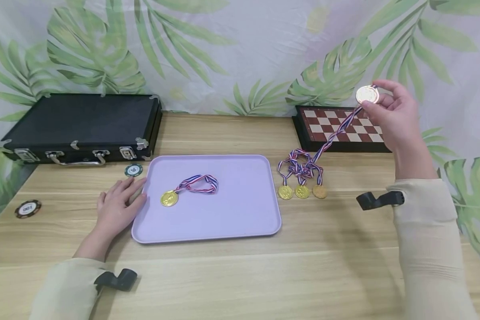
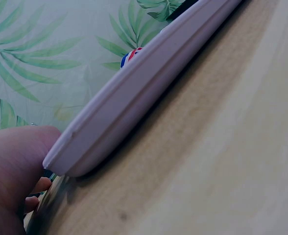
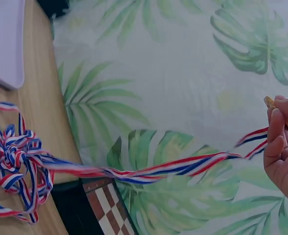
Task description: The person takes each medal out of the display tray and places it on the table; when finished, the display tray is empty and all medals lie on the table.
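Raised over the chessboard, my right hand (image 1: pixel 398 111) pinches a gold medal (image 1: pixel 367 94) between thumb and fingers. Its red, white and blue ribbon (image 3: pixel 173 166) stretches down to a tangled heap of ribbons (image 1: pixel 302 166) on the table. Three more medals lie at the heap's near side, among them a gold medal (image 1: pixel 302 191). My left hand (image 1: pixel 118 206) rests at the left edge of the lilac tray (image 1: pixel 232 213), fingers extended and thumb at the rim. On the tray lies another gold medal (image 1: pixel 170 198) with its ribbon (image 1: pixel 200 183) looped to the right.
A black case (image 1: pixel 84 124) with metal corners and a handle stands at the back left. The chessboard (image 1: pixel 316 129) leans at the back right near the patterned cloth. A green poker chip (image 1: pixel 134 170) and a black poker chip (image 1: pixel 28 208) lie left of the tray.
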A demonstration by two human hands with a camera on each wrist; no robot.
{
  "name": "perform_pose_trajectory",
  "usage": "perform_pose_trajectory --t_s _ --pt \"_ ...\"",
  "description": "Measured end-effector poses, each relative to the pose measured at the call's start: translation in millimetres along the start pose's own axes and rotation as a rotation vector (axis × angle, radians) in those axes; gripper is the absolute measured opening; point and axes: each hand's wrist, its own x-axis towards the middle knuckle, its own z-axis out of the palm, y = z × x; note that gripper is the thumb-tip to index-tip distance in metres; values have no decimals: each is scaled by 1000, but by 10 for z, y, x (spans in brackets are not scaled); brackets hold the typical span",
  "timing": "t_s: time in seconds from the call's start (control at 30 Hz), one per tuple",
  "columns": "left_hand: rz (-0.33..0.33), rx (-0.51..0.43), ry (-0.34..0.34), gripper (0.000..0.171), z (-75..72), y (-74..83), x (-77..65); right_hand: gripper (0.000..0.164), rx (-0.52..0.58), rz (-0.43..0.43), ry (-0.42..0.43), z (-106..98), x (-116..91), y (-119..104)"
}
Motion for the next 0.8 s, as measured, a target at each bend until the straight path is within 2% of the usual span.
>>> perform_pose_trajectory --t_s 0.2,0.43,0.47,0.8 --pt "5 0 5 45 5 5 6 42 -71 33 -39 -111 48 163" --pt "4 3 6 45 26 -13 3 41 -329 101 -57 -300 -72 592" --pt "4 2 5 45 28 -14 3 40 -339 106 -70 -336 -100 655" --pt "15 -10 11 45 19 -11 3 50 -644 310 -191 -679 -423 1104"
